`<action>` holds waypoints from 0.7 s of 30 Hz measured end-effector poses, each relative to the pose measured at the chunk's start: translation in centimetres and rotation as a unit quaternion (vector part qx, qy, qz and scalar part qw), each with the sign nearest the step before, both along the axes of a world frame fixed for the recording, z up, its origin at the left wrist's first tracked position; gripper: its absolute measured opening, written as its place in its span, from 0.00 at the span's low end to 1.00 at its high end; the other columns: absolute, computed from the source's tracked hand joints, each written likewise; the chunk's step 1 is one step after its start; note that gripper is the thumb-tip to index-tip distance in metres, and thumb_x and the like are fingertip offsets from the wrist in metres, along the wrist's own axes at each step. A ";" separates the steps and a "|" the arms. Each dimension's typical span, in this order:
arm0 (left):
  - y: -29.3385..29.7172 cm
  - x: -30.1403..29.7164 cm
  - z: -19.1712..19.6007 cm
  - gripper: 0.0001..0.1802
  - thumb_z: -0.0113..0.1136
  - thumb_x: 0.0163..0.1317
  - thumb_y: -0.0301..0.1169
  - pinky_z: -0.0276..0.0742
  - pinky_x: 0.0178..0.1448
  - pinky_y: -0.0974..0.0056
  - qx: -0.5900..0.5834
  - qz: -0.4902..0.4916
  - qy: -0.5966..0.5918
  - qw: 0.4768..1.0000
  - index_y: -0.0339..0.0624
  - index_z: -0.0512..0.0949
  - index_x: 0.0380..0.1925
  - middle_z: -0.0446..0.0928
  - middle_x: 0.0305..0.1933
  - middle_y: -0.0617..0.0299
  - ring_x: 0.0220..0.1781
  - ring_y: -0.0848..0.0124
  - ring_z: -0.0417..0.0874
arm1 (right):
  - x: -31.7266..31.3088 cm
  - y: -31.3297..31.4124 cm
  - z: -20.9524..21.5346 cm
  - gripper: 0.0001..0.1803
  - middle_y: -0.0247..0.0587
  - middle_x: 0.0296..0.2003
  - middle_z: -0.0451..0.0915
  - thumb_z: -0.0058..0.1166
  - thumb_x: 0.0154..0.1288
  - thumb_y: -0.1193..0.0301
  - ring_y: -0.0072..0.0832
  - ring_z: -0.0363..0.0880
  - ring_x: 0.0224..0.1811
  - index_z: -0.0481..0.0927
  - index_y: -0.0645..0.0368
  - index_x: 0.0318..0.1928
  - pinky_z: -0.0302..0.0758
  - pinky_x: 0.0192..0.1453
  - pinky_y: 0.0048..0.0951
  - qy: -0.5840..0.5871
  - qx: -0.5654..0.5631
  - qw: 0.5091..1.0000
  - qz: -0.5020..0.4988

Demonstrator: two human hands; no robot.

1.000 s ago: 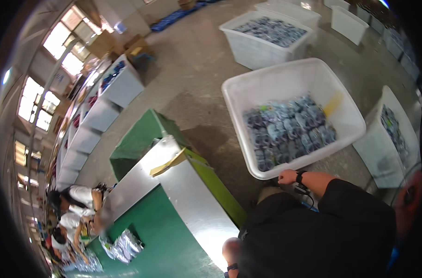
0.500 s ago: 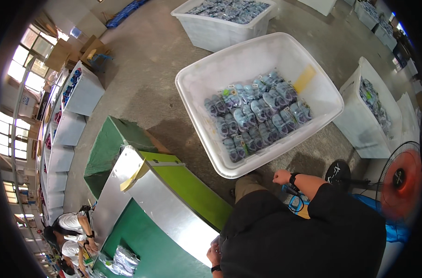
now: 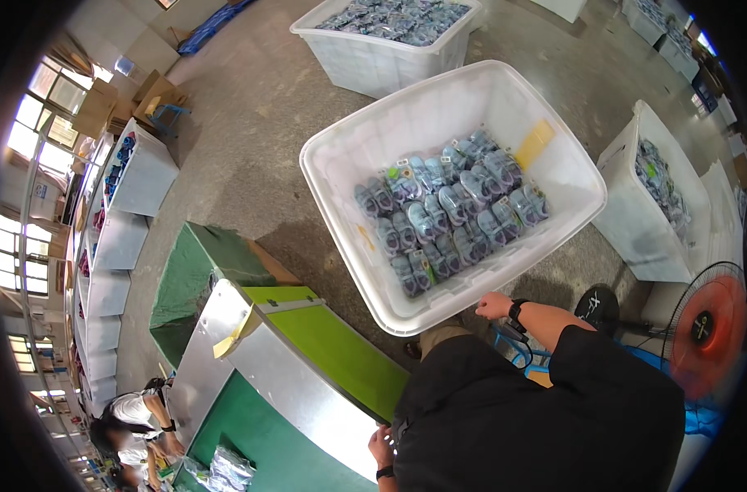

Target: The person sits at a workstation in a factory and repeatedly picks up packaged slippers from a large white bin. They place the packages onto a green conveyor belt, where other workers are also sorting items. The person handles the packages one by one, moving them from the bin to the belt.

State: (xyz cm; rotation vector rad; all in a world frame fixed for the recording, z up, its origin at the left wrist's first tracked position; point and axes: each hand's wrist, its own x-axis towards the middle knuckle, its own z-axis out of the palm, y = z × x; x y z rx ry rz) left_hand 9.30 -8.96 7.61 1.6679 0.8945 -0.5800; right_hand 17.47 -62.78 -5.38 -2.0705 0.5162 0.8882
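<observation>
My right hand (image 3: 494,306) is curled into a fist close to the near rim of a large white plastic bin (image 3: 349,271); nothing shows in it. Inside the bin, rows of blue-grey shoes in clear bags (image 3: 447,209) cover the bottom. Low in the view, my left hand (image 3: 381,448) sits at the metal edge of a green-topped conveyor table (image 3: 299,443), its fingers bent. My dark shirt partly hides those fingers, and what they hold, if anything, cannot be made out. A bagged item (image 3: 228,469) lies on the green belt.
Another full white bin (image 3: 381,61) stands behind, and one more (image 3: 660,197) at the right. A red fan (image 3: 703,326) stands right of me. Beside the table's end is a green box (image 3: 197,279). Two people (image 3: 135,414) work at the far left of the table.
The view has shifted slightly, and the near bin appears a little closer to me. My right hand has moved slightly toward its rim. My left hand stays by the table edge.
</observation>
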 end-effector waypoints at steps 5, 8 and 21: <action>-2.4 0.7 0.2 0.16 0.63 0.72 0.36 0.74 0.29 0.68 -0.012 0.033 0.058 0.998 0.32 0.80 0.48 0.83 0.37 0.58 0.31 0.71 0.81 | 1.1 -3.0 1.1 0.21 0.47 0.23 0.84 0.59 0.61 0.52 0.46 0.84 0.30 0.87 0.56 0.23 0.79 0.40 0.47 -0.031 -0.026 0.999 0.025; -3.5 1.3 -0.4 0.15 0.61 0.73 0.35 0.77 0.31 0.66 -0.059 0.059 0.071 0.994 0.33 0.77 0.50 0.81 0.34 0.58 0.32 0.71 0.81 | 1.2 -5.2 1.1 0.21 0.49 0.26 0.86 0.61 0.57 0.50 0.50 0.84 0.32 0.88 0.56 0.26 0.79 0.41 0.48 -0.031 -0.059 0.997 0.025; -3.9 -2.3 -0.8 0.22 0.61 0.77 0.40 0.82 0.41 0.68 -0.023 0.125 0.023 0.992 0.30 0.79 0.58 0.84 0.42 0.59 0.37 0.74 0.83 | 8.1 -10.6 -1.0 0.13 0.47 0.23 0.86 0.59 0.65 0.69 0.34 0.87 0.21 0.85 0.67 0.29 0.83 0.27 0.33 0.100 0.045 0.993 -0.043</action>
